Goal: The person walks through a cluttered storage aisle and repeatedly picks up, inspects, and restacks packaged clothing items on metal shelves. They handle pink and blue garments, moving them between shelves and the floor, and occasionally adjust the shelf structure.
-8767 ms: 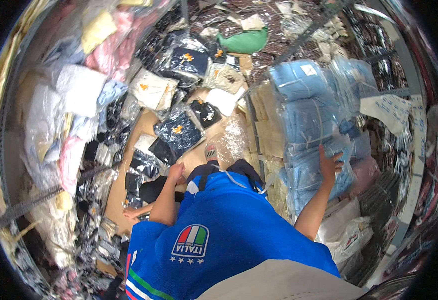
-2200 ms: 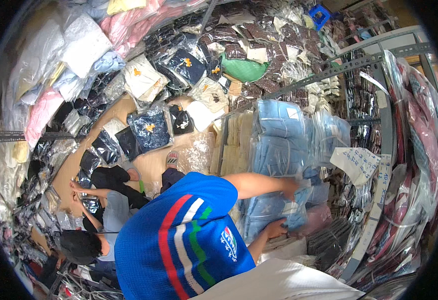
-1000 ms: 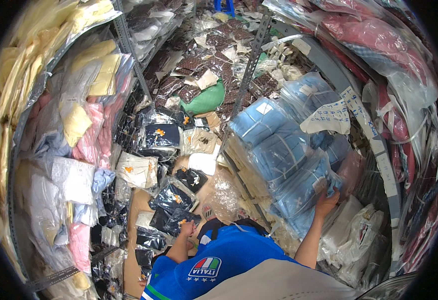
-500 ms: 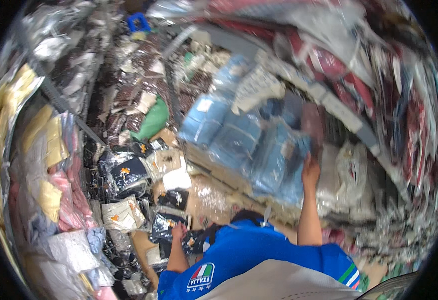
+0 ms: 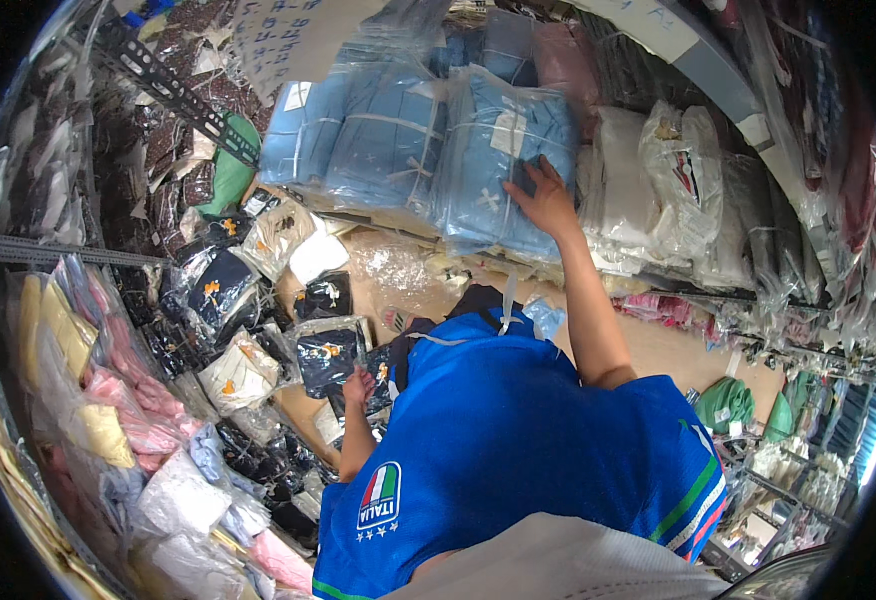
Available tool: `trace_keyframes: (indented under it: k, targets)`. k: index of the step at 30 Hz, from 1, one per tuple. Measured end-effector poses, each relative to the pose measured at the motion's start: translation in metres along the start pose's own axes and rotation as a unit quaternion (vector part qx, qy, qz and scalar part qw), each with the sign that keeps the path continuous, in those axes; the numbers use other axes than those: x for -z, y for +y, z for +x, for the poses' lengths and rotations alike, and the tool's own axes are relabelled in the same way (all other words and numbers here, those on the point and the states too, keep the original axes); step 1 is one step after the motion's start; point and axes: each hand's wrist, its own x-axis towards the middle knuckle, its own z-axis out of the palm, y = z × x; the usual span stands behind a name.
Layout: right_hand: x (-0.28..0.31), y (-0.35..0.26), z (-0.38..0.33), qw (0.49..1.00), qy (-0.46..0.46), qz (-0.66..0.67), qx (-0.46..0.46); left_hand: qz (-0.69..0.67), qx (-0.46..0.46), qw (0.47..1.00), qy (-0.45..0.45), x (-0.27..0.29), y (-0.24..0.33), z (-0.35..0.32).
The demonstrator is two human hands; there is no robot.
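Observation:
My right hand (image 5: 546, 200) rests, fingers spread, on the front of a clear-bagged bundle of light blue garments (image 5: 478, 130), the rightmost of several such bundles on a shelf. It grips nothing. Lower left, my left hand (image 5: 359, 386) is closed at the edge of a flat plastic-wrapped pack of dark clothing (image 5: 326, 352) with a small orange print. Its fingertips are small in the picture, but they pinch the pack's lower right corner. Under and beside that pack lie more bagged garments, dark and cream.
Bagged grey-white clothes (image 5: 626, 180) stand right of the blue bundles. A metal shelf rail (image 5: 183, 105) slants across the upper left. Yellow and pink bagged clothes (image 5: 123, 390) fill the left side. Green bundles (image 5: 726, 405) lie at the lower right, near brown cardboard (image 5: 648, 340).
My right hand has moved from the right edge of the blue bundles onto the front of the rightmost one. The view has shifted; my left hand stays at the dark pack.

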Motion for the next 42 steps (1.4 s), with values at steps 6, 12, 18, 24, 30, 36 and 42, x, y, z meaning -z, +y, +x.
trace_keyframes:
  k: [6,12,18,24,30,36,42]
  targets:
    - [0.009,0.003,-0.010,0.995,0.034,-0.039,0.088,-0.016,-0.052,0.999,0.000,-0.032,0.014,-0.006]
    - [0.021,0.000,-0.011,0.988,0.045,0.065,0.137,-0.093,-0.097,0.990,0.044,-0.077,0.021,-0.015]
    - [0.015,0.015,-0.027,0.960,0.035,0.180,0.212,-0.127,-0.078,0.977,0.149,-0.124,0.003,-0.050]
    - [0.016,-0.011,-0.034,0.941,0.002,0.202,0.270,-0.152,-0.023,0.971,0.183,-0.133,-0.089,-0.037]
    - [0.005,-0.069,-0.045,0.927,-0.026,0.215,0.306,-0.086,0.012,0.983,0.162,-0.121,-0.106,-0.031]
    - [-0.038,-0.155,-0.075,0.891,-0.133,0.203,0.383,-0.157,-0.180,0.950,0.203,-0.055,-0.046,-0.055]
    - [-0.078,-0.249,-0.092,0.820,-0.204,0.209,0.493,-0.240,-0.139,0.880,0.385,0.000,-0.095,-0.019]
